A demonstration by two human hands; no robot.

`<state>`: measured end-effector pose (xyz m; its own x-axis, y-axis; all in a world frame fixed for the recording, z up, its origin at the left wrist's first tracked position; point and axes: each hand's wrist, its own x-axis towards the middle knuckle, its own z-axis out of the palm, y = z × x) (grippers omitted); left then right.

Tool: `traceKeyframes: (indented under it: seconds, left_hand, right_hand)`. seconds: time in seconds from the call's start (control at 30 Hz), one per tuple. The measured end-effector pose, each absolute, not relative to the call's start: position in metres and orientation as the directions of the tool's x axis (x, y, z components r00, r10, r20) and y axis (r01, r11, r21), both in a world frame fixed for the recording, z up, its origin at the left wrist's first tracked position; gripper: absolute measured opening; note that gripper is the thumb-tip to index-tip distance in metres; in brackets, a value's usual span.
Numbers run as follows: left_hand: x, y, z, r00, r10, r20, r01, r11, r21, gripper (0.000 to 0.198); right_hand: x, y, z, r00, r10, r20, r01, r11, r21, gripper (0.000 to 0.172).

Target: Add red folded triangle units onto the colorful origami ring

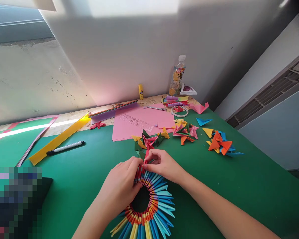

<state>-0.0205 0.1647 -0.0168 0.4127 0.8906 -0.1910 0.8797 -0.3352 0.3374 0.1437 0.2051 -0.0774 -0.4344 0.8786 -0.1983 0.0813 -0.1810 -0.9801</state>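
A ring of folded paper pieces [153, 207], blue, yellow, orange and red, lies on the green table in front of me. My left hand [124, 181] is closed on its upper left side, with the thumb in the ring's centre opening. At the ring's top edge my right hand [161, 164] pinches a red folded paper piece [147, 154], its fingertips close to those of the left. Just beyond the hands lies a loose pile of green, yellow and pink folded pieces [160, 137]. The left hand hides part of the ring.
Orange, yellow and blue folded pieces [220, 144] lie to the right. Pink sheets [144, 116] with a clear ruler sit behind, near a drink bottle [177, 78] and a glue stick [141, 92]. A marker [66, 148] rests by a yellow strip [58, 141] on the left.
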Motion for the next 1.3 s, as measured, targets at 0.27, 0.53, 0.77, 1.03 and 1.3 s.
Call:
traceKeyframes:
  seconds: [0.27,0.53,0.77,1.03,1.3]
  left_hand:
    - [-0.0196,0.1643,-0.015,0.407,0.891,-0.199,0.886,-0.332,0.324,0.032]
    - [-0.0201,0.1639,-0.0164,0.406,0.892,-0.198,0.882,-0.325,0.341,0.031]
    - [-0.0205,0.1642,-0.0151,0.406,0.891,-0.204,0.881,-0.322,0.346,0.03]
    - [-0.0234,0.165,-0.0178,0.402,0.895,-0.194,0.878,-0.317,0.358,0.03]
    - [-0.0236,0.1645,-0.0186,0.399,0.896,-0.194,0.873,-0.307,0.379,0.03]
  right_hand:
    - [0.1418,0.2045,-0.0751,-0.434,0.879,-0.195,0.097,-0.17,-0.981,0.018]
    - [0.1397,0.2038,-0.0709,-0.438,0.877,-0.196,0.084,-0.177,-0.981,0.02]
    - [0.1398,0.2042,-0.0717,-0.447,0.874,-0.188,0.105,-0.157,-0.982,0.017]
    - [0.1387,0.2026,-0.0709,-0.421,0.893,-0.157,0.154,-0.1,-0.983,0.017]
    - [0.1396,0.2026,-0.0697,-0.433,0.884,-0.178,0.166,-0.116,-0.979,0.015]
